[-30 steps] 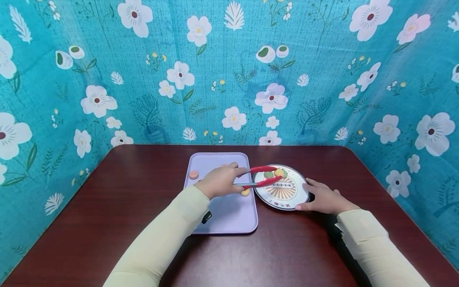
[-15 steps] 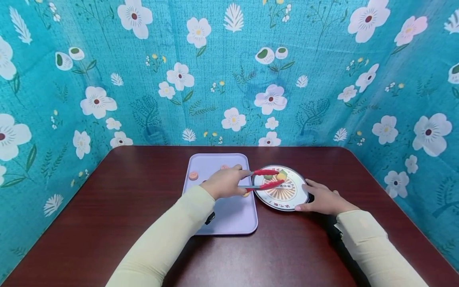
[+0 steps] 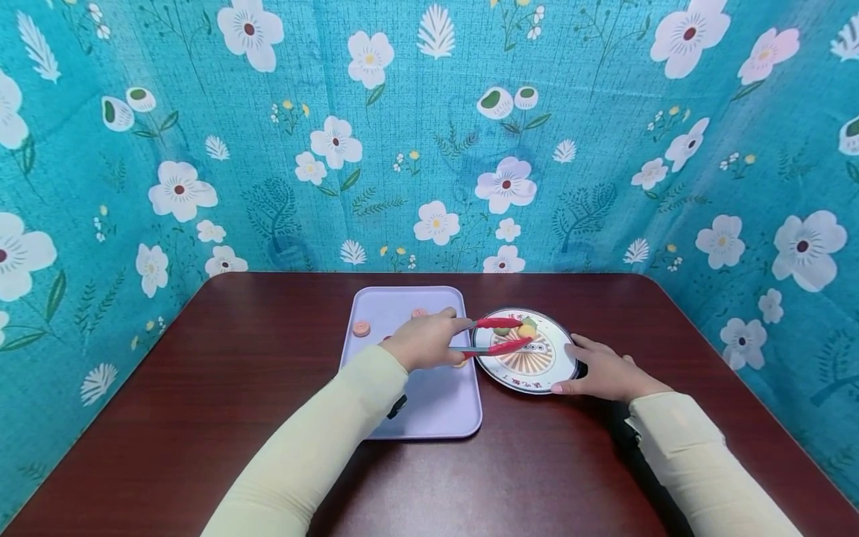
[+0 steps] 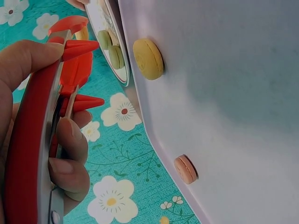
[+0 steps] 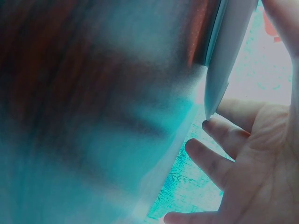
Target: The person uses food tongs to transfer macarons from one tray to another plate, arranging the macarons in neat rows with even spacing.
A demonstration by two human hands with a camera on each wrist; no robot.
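Observation:
My left hand (image 3: 419,343) grips a pair of red-tipped metal tongs (image 3: 499,347), which reach from over the tray across the plate (image 3: 557,354). Between the tong tips is a yellow macaron (image 3: 527,331); whether it touches the plate, I cannot tell. Two green macarons (image 4: 116,57) lie on the plate beside it. With thumb and fingers at its right rim, my right hand (image 3: 614,373) holds the plate. Near the tray's edge, the left wrist view shows another yellow macaron (image 4: 148,59) and a pink macaron (image 4: 185,169).
The lavender tray (image 3: 436,410) lies left of the plate, close against it. Another pink macaron (image 3: 361,328) sits at the tray's left side. Both stand on a dark red-brown table (image 3: 550,462), with a floral turquoise cloth (image 3: 403,186) behind.
The tongs and the yellow macaron in them have come slightly down and to the right over the plate, then stayed nearly still. My right hand keeps its place at the rim.

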